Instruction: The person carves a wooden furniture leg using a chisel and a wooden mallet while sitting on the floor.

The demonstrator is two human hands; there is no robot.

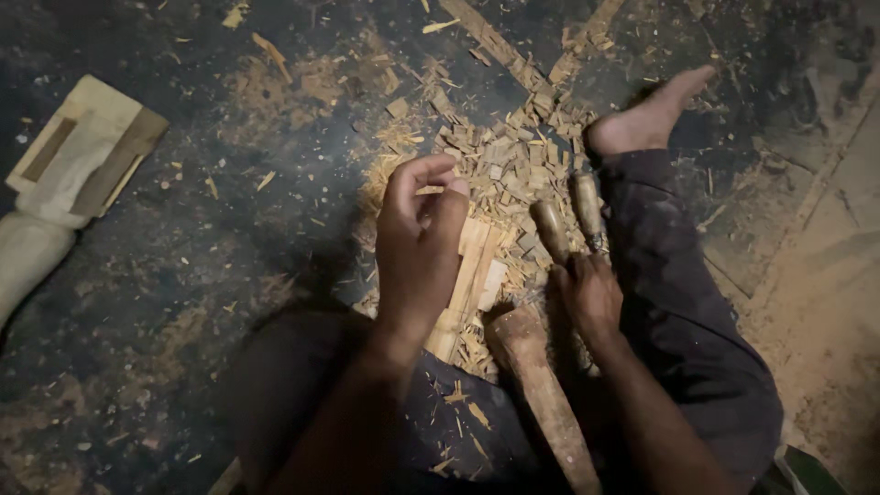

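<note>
Head view: pale split wood strips (474, 266) lie on a heap of chips (513, 160) between the legs. Left hand (417, 243) hovers over the strips, fingers curled, thumb and forefinger near touching, nothing clearly held. Right hand (589, 295) rests on two wooden tool handles (568, 220), fingers folded down.

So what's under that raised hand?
Under the left hand lie pale wooden slats on a pile of wood chips. The hand covers the slats' left part, so that stays unseen.
</note>
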